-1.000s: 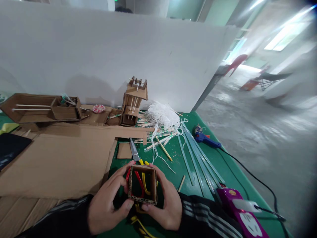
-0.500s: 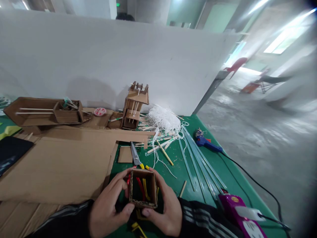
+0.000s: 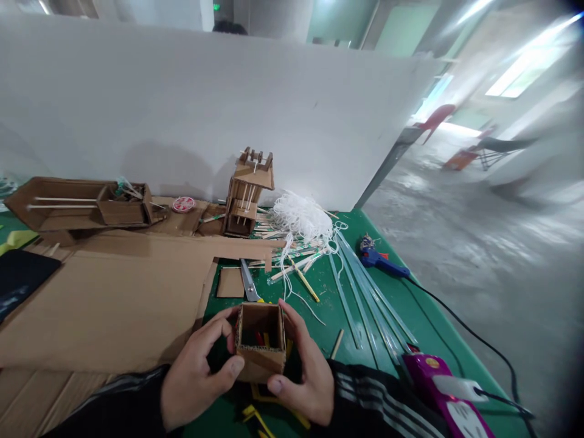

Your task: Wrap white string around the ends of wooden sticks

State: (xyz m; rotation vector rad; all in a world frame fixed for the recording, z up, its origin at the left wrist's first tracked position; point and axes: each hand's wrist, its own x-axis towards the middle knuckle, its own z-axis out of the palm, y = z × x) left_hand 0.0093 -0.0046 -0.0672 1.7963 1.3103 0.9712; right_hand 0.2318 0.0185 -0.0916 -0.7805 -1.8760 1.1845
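A small open square frame of corrugated cardboard (image 3: 260,344) is held between both my hands low in the middle. My left hand (image 3: 196,377) grips its left side with the thumb on the near wall. My right hand (image 3: 303,380) wraps its right side, thumb on the lower front. Both are closed on it. Through the frame and under it show the red and yellow handles of scissors (image 3: 249,283), whose blades point away on the green table (image 3: 410,316).
A large flat cardboard sheet (image 3: 104,304) lies left. Behind stand a cardboard boat model (image 3: 82,207) and a small cardboard tower (image 3: 246,194). White string (image 3: 301,216), clear glue sticks (image 3: 365,292), a blue glue gun (image 3: 378,258) and a purple power strip (image 3: 438,395) lie right. A white partition backs the table.
The cardboard frame has tipped toward me, so its near outer wall now shows and less of the scissor handles is seen through it. My hands stayed in place.
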